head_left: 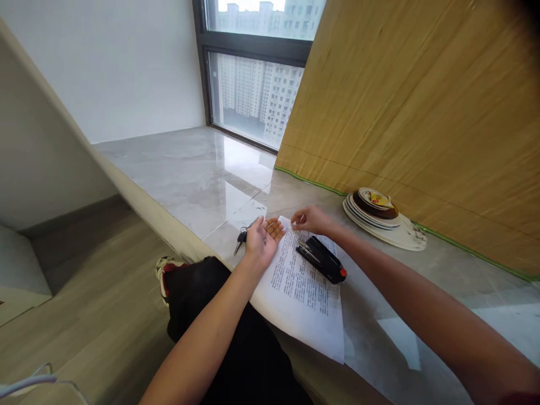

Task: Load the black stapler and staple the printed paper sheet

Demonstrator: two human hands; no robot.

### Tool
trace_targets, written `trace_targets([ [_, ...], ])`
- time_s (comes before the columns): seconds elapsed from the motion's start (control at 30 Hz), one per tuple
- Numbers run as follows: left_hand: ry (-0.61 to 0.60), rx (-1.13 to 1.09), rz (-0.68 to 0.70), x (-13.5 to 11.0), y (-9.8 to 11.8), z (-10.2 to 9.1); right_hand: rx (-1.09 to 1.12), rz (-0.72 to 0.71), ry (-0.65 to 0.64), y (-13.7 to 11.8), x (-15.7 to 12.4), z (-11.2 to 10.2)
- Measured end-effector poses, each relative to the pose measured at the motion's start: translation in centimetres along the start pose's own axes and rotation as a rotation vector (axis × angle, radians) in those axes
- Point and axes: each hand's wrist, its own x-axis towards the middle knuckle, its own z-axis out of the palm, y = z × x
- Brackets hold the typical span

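Observation:
My left hand (265,241) lies palm up at the upper left edge of a printed sheet of paper (291,306), its fingers stretched out and slightly curved. A tiny dark speck shows in its palm, too small to name. My right hand (311,219) is over the top of the sheet, thumb and fingers pinched together; what they hold, if anything, I cannot make out. A black stapler (323,260) with a red end rests on the paper below my right hand. A key with a black head (241,238) lies just left of my left hand.
A stack of plates (373,209) with a small yellow item on top stands by the wooden panel (405,112) at right. The glossy grey stone ledge (169,169) runs to a window (253,90). Its front edge drops to the wooden floor (105,315).

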Motion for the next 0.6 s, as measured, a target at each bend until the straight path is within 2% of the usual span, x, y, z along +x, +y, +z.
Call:
trace_targets([
  [0.13, -0.007, -0.023, -0.016, 0.0, 0.0, -0.3, 0.005, 0.004, 0.028, 0.4, -0.5, -0.2],
  [0.2, -0.023, -0.03, -0.031, 0.1, 0.0, -0.2, 0.006, 0.007, 0.105, -0.8, -1.8, -0.8],
  [0.27, -0.042, -0.033, -0.05, 0.0, 0.2, 0.0, 0.04, -0.052, 0.211, -3.7, -3.4, -1.2],
  [0.33, -0.056, -0.04, -0.053, -1.0, 0.4, 0.3, 0.13, -0.255, 0.279, -7.9, -5.0, -1.1],
  [0.4, -0.06, -0.048, -0.038, -3.1, 0.7, 0.2, 0.096, -0.448, 0.198, -12.5, -6.4, -0.1],
  [0.43, -0.051, -0.055, -0.015, -4.5, 0.8, -0.1, 0.054, -0.526, 0.157, -14.3, -7.2, 0.7],
  [0.47, -0.057, -0.052, -0.048, -6.0, 0.8, -0.6, 0.022, -0.609, 0.109, -15.5, -8.1, 1.7],
  [0.53, 0.005, -0.114, -0.032, -9.2, 0.6, -2.0, -0.042, -0.759, 0.023, -15.3, -10.4, 4.3],
  [0.6, 0.12, -0.181, -0.021, -12.3, 0.4, -3.8, -0.089, -0.862, -0.073, -11.3, -13.4, 7.6],
])
